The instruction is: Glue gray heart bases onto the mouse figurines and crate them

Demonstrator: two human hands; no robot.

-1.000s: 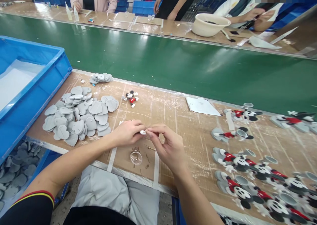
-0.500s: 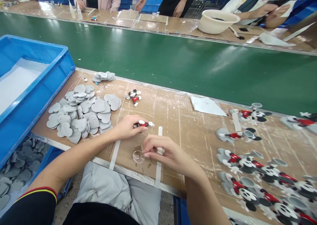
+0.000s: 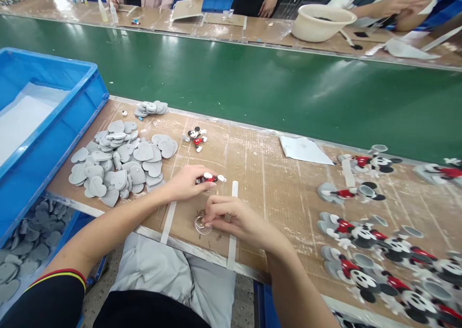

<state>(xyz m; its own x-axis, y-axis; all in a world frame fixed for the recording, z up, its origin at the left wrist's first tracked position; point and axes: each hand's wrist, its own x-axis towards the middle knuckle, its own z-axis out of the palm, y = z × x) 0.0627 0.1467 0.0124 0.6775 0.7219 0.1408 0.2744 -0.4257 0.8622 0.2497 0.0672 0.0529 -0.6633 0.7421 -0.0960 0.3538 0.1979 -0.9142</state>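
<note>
My left hand (image 3: 186,182) is closed on a small mouse figurine (image 3: 212,178) in black, white and red, held on its side just above the cardboard-covered bench. Close to the front edge, my right hand (image 3: 240,218) pinches with thumb and fingertips at a small clear round dish (image 3: 197,226). What sits between those fingertips is too small to make out. A similar mouse figurine (image 3: 197,140) lies face up beyond my left hand. To its left spreads a pile of grey heart-shaped pieces (image 3: 121,166).
On the right lie several mouse figurines (image 3: 364,234) attached to grey bases. A white sheet (image 3: 306,150) rests near the green conveyor belt (image 3: 231,82). At left stands a blue crate (image 3: 77,89). Across the belt, people work beside a cream basin (image 3: 321,27).
My right hand has shifted slightly left, its fingertips now over the clear dish. My left hand keeps the figurine almost still. Across the belt, a person's hand has raised a cardboard sheet.
</note>
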